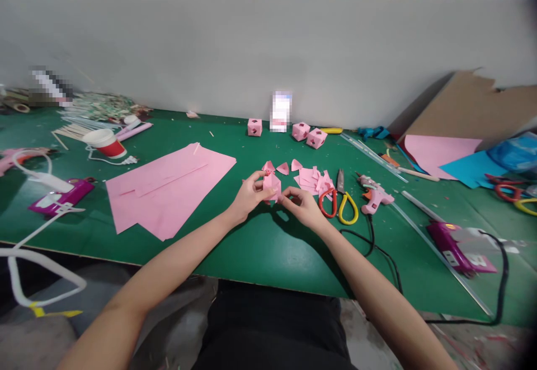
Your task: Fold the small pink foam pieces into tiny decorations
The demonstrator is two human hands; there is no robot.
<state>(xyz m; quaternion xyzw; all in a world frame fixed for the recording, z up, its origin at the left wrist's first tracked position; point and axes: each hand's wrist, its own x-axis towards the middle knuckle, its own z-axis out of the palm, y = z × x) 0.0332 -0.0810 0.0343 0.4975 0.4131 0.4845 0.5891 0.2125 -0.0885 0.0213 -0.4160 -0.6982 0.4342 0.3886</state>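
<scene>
My left hand (250, 195) pinches a small folded pink paper piece (272, 186) above the green table (268, 249). The fingertips of my right hand (298, 204) are closed at the lower right edge of that piece. Just behind my hands lie small pink folded triangles (283, 168). Cut pink paper pieces (309, 179) form a loose pile to the right, beside scissors (347, 207) with red and yellow handles. Farther back stand pink paper cubes (254, 127) near a blurred upright screen (281, 111).
Large pink sheets (168, 191) lie at the left, near a paper cup (104, 143). A pink glue gun (377, 197) with a black cord, clear glue sticks (444, 263) and a purple box (459, 247) occupy the right. A grey partition (188, 51) rises behind.
</scene>
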